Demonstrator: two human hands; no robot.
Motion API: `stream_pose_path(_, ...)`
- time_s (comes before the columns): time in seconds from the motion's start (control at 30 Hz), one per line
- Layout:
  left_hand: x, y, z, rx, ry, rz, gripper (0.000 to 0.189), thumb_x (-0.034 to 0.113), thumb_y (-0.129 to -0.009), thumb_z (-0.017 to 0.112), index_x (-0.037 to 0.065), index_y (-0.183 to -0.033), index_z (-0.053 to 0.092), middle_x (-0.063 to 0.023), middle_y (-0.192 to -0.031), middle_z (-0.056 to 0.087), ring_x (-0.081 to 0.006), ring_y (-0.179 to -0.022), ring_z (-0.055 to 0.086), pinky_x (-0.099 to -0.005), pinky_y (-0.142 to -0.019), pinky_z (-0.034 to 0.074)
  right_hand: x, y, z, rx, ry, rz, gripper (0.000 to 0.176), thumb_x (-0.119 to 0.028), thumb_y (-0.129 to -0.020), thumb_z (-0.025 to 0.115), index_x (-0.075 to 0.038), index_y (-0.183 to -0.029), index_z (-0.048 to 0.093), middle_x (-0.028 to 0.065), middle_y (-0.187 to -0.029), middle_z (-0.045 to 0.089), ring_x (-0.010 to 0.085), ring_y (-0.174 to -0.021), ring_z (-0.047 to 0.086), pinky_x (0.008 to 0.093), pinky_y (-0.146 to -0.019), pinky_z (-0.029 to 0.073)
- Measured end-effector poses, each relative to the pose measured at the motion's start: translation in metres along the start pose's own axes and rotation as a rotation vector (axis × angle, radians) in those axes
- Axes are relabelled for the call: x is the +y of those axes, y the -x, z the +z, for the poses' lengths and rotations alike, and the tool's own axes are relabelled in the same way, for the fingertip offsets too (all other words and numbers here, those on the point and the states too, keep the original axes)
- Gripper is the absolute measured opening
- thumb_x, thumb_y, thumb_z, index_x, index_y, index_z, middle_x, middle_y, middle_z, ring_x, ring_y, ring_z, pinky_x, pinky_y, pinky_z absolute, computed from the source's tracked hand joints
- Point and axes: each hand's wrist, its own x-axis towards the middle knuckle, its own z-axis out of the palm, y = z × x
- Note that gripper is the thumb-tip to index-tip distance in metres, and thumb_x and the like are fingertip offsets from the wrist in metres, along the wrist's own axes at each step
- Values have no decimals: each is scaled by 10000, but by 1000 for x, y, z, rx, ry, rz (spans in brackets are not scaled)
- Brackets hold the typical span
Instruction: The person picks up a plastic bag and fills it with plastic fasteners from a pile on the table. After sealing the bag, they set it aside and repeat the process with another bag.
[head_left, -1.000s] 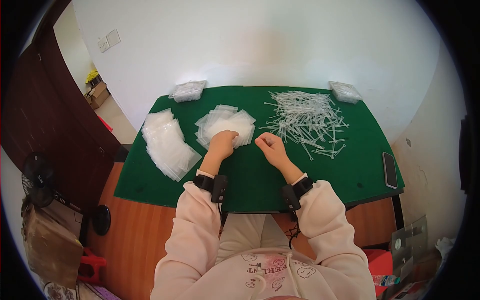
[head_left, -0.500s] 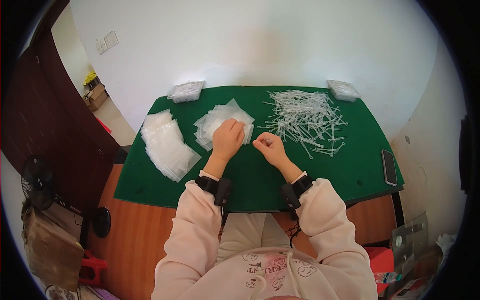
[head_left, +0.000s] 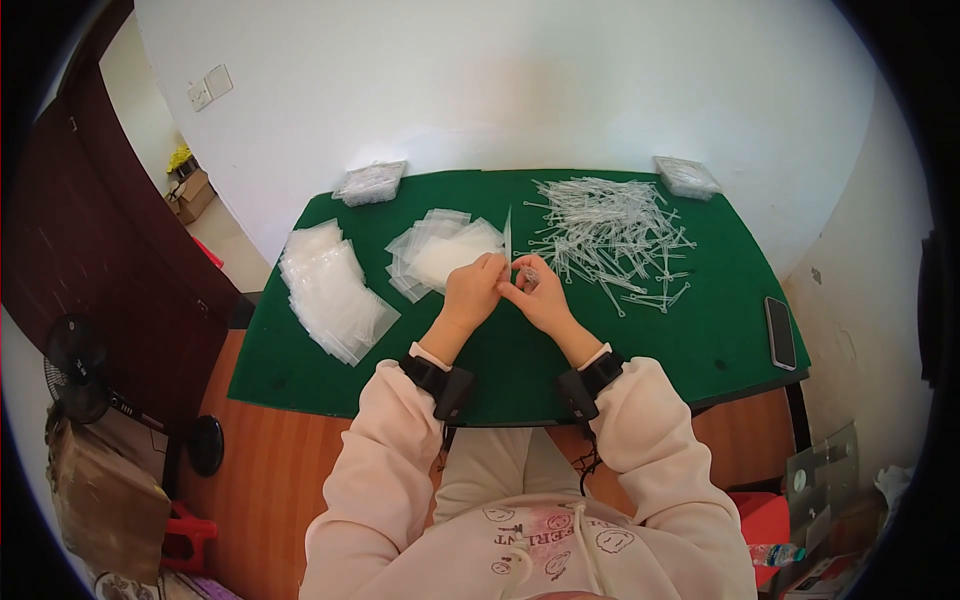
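My left hand [head_left: 472, 293] pinches a clear plastic bag [head_left: 508, 232], which stands upright and shows almost edge-on. Close beside it, my right hand [head_left: 541, 298] has curled fingers around a small bunch of clear plastic sticks [head_left: 532, 277], mostly hidden by the fingers. The fingertips of both hands meet at the bag's lower end. Just beyond my left hand lies a fanned stack of flat clear bags [head_left: 432, 245]. To the right of my right hand spreads a loose pile of clear sticks with ringed ends [head_left: 610, 235].
A second row of overlapping bags [head_left: 330, 290] covers the left of the green tabletop [head_left: 500, 385]. Clear packs stand at the back left [head_left: 370, 183] and back right [head_left: 687, 178]. A phone [head_left: 779, 333] lies at the right edge. A white wall [head_left: 500, 90] rises behind.
My left hand has come toward me and right, lifting a bag off the middle stack to my right hand. My right hand has barely moved; its fingers now meet the bag.
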Motion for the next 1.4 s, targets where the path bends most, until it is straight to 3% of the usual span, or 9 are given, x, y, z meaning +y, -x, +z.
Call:
stream_pose_path(0.2,5,-1,0,58,-44,144,179,51,-689,592,78,-815,469,-89,-656,505,-314,-565,538,-374,-479,423,0,-1,-2,-25,-17,-12,182,-158,-755,667,-53,-805,527,-57,-632,442,17,-549,354,184,-470,290)
stream_pose_path(0.47,11,2,5,77,27,73,158,38,-696,575,60,-776,440,-101,-650,501,-319,-557,522,-395,-472,406,7,-4,-7,100,-2,-30,131,-118,-768,623,-30,-770,526,-19,-627,489,45,-541,400,204,-482,334)
stream_pose_path(0.57,16,3,12,85,26,165,159,44,-696,578,60,-772,439,-105,-655,500,-323,-562,524,-398,-474,404,6,-5,-4,160,83,-205,107,-96,-757,598,-20,-784,528,42,-616,521,95,-535,462,241,-502,382)
stream_pose_path(0.77,16,0,-2,100,-29,70,162,37,-678,571,52,-771,440,-110,-674,495,-303,-576,528,-381,-478,409,5,-5,-12,175,215,-33,105,-88,-740,588,-18,-790,528,82,-610,531,134,-533,495,268,-517,407)
stream_pose_path(0.9,17,-7,-13,136,-23,74,234,32,-645,573,37,-864,492,-123,-817,534,-297,-732,555,-369,-604,451,11,-6,-14,201,239,-5,97,-78,-733,591,-20,-778,528,55,-586,504,104,-514,459,253,-497,387)
stream_pose_path(1.0,20,-14,-19,25,-11,283,403,75,-618,589,52,-1013,515,-115,-1018,524,-309,-974,506,-402,-814,423,15,-6,-14,196,139,8,90,-67,-727,593,-23,-771,528,31,-574,484,79,-507,430,243,-484,370)
stream_pose_path(1.03,21,-14,-19,27,-10,283,403,75,-618,589,52,-1013,515,-115,-1018,524,-309,-974,506,-402,-814,423,15,-7,-14,194,99,7,86,-64,-731,595,-23,-768,528,14,-581,477,67,-513,417,236,-478,360)
stream_pose_path(1.13,23,-11,-18,-155,33,281,511,122,-610,643,69,-1099,503,-108,-1155,479,-312,-1168,384,-443,-978,298,16,-8,-12,189,18,7,81,-60,-740,598,-24,-763,529,-19,-595,462,44,-527,392,224,-468,341)
stream_pose_path(1.4,20,-11,-15,-86,-34,311,593,205,-550,754,78,-1072,504,-91,-1130,494,-305,-1174,388,-465,-992,289,10,-7,-12,-53,-323,109,94,-64,-782,592,-59,-731,512,-62,-659,463,26,-573,397,191,-492,320)
